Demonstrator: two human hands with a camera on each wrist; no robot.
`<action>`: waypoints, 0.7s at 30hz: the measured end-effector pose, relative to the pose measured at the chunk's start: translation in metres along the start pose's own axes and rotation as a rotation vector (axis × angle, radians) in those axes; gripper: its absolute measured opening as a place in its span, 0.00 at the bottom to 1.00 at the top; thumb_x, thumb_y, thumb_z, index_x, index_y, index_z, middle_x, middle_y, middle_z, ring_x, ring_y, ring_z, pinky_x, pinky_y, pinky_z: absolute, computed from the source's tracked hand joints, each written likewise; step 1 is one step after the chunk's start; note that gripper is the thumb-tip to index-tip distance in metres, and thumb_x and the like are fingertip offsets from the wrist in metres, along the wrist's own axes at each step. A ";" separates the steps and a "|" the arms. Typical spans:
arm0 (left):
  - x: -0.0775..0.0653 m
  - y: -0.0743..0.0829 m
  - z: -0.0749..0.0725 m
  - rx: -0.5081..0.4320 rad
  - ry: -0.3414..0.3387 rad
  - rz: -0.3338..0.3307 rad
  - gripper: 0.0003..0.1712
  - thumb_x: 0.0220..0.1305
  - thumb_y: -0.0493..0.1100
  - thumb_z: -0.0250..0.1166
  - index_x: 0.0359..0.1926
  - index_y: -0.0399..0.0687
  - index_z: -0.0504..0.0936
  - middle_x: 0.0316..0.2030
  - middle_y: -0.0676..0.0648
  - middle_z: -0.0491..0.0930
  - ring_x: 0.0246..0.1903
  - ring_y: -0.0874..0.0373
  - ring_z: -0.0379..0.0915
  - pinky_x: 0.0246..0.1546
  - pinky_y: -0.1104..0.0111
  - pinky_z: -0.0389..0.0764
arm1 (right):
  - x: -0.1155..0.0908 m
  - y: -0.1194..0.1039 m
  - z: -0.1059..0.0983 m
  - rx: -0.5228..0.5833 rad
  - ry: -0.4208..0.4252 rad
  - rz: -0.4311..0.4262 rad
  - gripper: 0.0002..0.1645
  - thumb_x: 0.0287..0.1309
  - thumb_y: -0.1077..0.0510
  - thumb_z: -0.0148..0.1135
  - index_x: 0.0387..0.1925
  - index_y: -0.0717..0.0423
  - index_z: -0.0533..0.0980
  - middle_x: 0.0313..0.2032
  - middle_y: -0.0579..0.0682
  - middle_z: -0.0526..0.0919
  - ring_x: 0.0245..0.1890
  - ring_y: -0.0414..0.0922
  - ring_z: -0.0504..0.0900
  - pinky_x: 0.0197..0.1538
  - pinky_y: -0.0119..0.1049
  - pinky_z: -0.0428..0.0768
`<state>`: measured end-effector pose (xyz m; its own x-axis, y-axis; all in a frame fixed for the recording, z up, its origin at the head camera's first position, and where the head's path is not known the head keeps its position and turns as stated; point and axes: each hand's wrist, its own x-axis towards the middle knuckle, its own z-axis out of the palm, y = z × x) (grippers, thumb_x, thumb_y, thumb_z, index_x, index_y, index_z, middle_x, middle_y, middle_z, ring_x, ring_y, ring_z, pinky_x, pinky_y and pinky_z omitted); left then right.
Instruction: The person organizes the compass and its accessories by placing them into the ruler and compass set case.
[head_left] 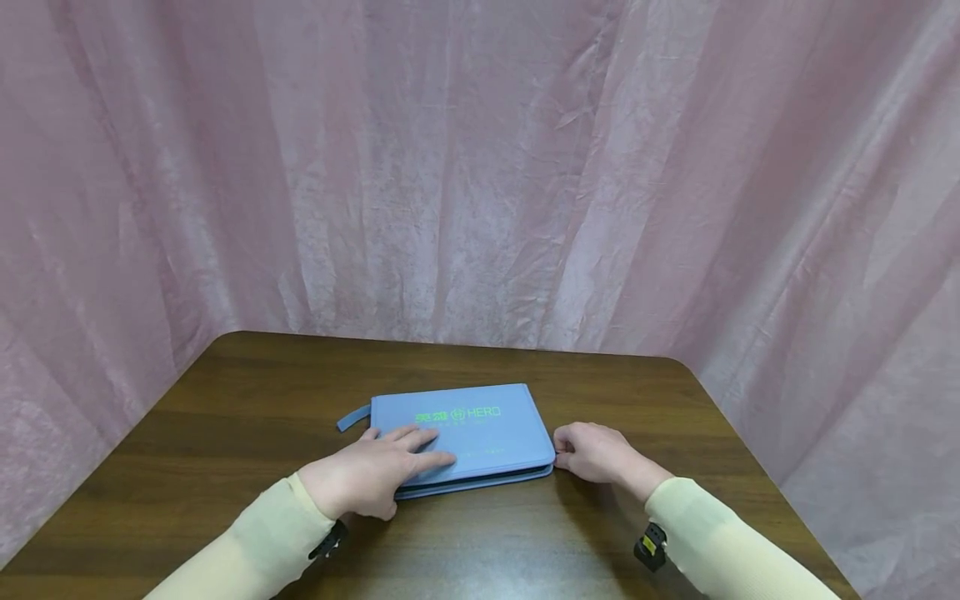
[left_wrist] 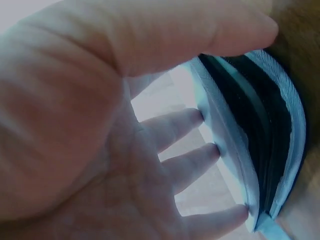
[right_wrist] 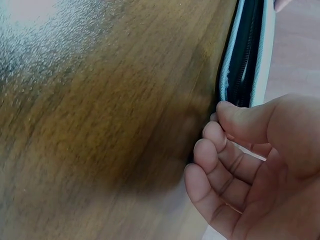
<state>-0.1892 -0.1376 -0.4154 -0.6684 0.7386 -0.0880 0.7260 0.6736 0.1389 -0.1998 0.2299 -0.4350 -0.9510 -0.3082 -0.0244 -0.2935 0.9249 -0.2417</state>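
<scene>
A light blue zippered case point(head_left: 480, 433) with "HERO" lettering in green lies flat in the head view. My left hand point(head_left: 371, 473) rests on its left front part, fingers spread over the cover. In the left wrist view the thumb point(left_wrist: 200, 30) extends beside the dark gap between the two covers. At the right front corner my right hand point(head_left: 600, 454) has its fingers curled and pinches the zipper pull, itself hidden behind thumb and fingertips. Along the front side, the black zipper point(right_wrist: 245, 60) is parted up to the right hand.
A blue strap tab point(head_left: 354, 417) sticks out past the case's left edge. The case lies on a brown wooden table point(head_left: 285, 375) with rounded far corners. Pink curtains point(head_left: 480, 167) hang behind and beside it.
</scene>
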 end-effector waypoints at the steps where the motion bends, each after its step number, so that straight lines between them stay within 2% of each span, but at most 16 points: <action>1: 0.000 -0.001 0.000 0.010 0.004 0.004 0.58 0.53 0.20 0.75 0.81 0.65 0.74 0.81 0.41 0.66 0.80 0.37 0.61 0.68 0.27 0.68 | 0.001 0.000 0.000 -0.003 0.002 0.005 0.22 0.67 0.57 0.76 0.23 0.44 0.72 0.21 0.40 0.72 0.26 0.40 0.71 0.32 0.39 0.67; 7: -0.003 -0.009 0.000 0.080 0.061 0.052 0.58 0.53 0.13 0.69 0.79 0.62 0.75 0.78 0.38 0.70 0.77 0.37 0.65 0.62 0.33 0.77 | 0.006 0.002 0.000 -0.025 0.015 0.039 0.21 0.66 0.59 0.74 0.22 0.45 0.72 0.21 0.41 0.72 0.26 0.41 0.71 0.32 0.40 0.68; 12: -0.001 -0.016 0.002 0.106 0.101 0.087 0.56 0.53 0.12 0.68 0.78 0.60 0.77 0.76 0.38 0.72 0.75 0.37 0.69 0.61 0.35 0.80 | 0.015 0.005 -0.002 -0.049 0.032 0.060 0.21 0.65 0.59 0.74 0.22 0.45 0.72 0.21 0.41 0.71 0.26 0.41 0.71 0.31 0.41 0.68; 17: 0.001 -0.021 0.004 0.153 0.185 0.145 0.50 0.54 0.15 0.73 0.75 0.54 0.80 0.72 0.38 0.78 0.71 0.38 0.74 0.60 0.42 0.82 | 0.026 0.010 -0.004 -0.074 0.049 0.076 0.20 0.66 0.59 0.73 0.22 0.45 0.72 0.21 0.42 0.73 0.26 0.42 0.73 0.31 0.42 0.70; 21: 0.004 -0.020 0.005 0.159 0.211 0.169 0.46 0.52 0.25 0.83 0.72 0.52 0.83 0.70 0.41 0.81 0.68 0.40 0.78 0.60 0.43 0.82 | 0.036 0.016 -0.005 -0.089 0.078 0.097 0.20 0.66 0.59 0.72 0.22 0.46 0.72 0.22 0.42 0.73 0.26 0.43 0.73 0.31 0.43 0.70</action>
<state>-0.2060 -0.1481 -0.4236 -0.5430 0.8292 0.1322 0.8346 0.5503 -0.0234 -0.2393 0.2343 -0.4353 -0.9790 -0.2012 0.0327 -0.2038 0.9668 -0.1543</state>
